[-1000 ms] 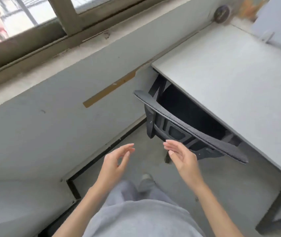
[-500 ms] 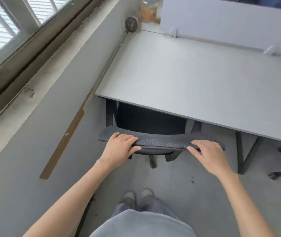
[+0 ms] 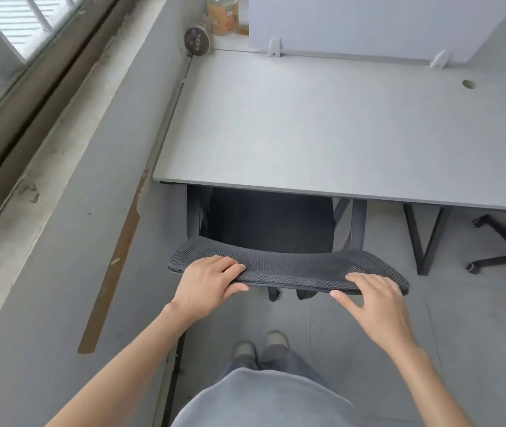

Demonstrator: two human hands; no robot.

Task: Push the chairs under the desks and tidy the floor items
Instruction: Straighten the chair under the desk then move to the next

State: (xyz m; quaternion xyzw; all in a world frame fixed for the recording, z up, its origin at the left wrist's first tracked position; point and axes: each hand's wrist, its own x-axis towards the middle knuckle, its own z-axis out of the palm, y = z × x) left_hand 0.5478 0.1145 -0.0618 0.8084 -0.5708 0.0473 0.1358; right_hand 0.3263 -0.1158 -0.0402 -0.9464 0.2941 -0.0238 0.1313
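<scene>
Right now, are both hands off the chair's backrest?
No, the left hand grips the mesh backrest and the right hand rests on it.

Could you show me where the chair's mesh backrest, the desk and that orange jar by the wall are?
mesh backrest (image 3: 291,268): head view, middle of its top edge, between the hands.
desk (image 3: 322,127): head view, bare middle of the top.
orange jar (image 3: 223,14): head view, its labelled side.
</scene>
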